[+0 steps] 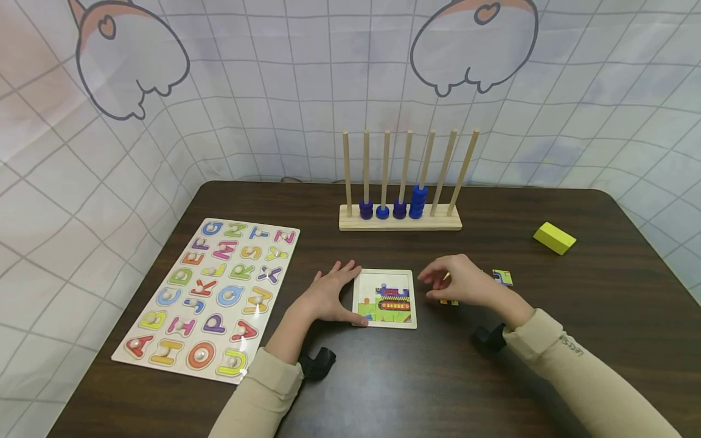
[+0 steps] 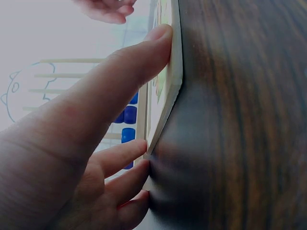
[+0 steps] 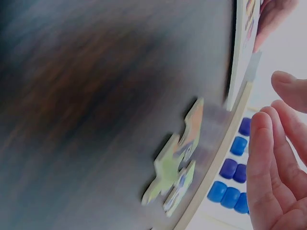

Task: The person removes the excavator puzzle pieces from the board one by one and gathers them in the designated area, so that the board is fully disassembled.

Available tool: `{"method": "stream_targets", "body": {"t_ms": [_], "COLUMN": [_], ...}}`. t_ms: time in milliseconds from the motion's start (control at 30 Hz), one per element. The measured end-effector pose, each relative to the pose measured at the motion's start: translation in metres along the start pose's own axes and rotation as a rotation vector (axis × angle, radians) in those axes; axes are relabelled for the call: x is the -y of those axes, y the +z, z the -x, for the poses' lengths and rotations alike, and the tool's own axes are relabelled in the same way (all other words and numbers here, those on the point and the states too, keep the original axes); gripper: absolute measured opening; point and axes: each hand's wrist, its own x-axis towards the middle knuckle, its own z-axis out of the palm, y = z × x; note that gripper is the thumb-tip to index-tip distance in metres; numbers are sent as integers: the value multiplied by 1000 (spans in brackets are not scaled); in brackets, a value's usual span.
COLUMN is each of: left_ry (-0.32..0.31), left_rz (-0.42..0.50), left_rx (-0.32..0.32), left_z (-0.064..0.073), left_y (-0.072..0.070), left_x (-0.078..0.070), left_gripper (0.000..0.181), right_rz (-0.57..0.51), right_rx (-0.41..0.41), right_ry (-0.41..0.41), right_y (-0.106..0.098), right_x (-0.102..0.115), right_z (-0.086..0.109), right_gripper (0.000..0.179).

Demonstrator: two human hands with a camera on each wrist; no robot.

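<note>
A small square jigsaw board (image 1: 369,282) lies on the table, with fitted pieces showing a colourful tracked vehicle over green. My left hand (image 1: 325,299) spans its left side. The left thumb (image 2: 144,55) presses on the near rim, and extended fingertips touch the far left corner in the left wrist view. Just right of the board, my right hand (image 1: 462,280) hovers with nothing between thumb and loosely bent fingers. Beneath and beside it lie loose jigsaw pieces, among them a green one (image 3: 168,167) and an orange-tinted one (image 3: 193,125); in the head view the hand partly hides them.
A wooden alphabet peg board (image 1: 227,277) lies at the left. Behind the jigsaw stands a rack (image 1: 400,224) of upright rods, some carrying blue and purple beads. Toward the right back is a yellow block (image 1: 554,238). A grid-patterned cloth (image 1: 306,91) hangs behind the table.
</note>
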Motion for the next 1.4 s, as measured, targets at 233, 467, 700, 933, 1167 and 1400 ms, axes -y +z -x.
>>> {"method": "stream_targets", "body": {"t_ms": [233, 467, 700, 933, 1167, 1400], "left_ry": [4, 5, -1, -2, -1, -3], "left_rz": [-3, -3, -6, -10, -12, -15], "left_rx": [0, -2, -2, -3, 3, 6], "left_z": [1, 2, 1, 1, 0, 0], "left_y": [0, -1, 0, -1, -1, -2], "left_x": [-1, -1, -1, -1, -1, -1], "left_gripper": [102, 102, 102, 102, 102, 102], "right_rz": [-19, -14, -26, -24, -36, -42], "right_rx": [7, 33, 49, 57, 71, 101], "right_ry": [6, 24, 0, -23, -26, 2], "right_y": [7, 13, 17, 22, 27, 28], "right_x": [6, 13, 17, 20, 24, 28], "right_z": [-8, -17, -24, -31, -38, -42], "right_gripper": [26, 26, 27, 27, 26, 28]}}
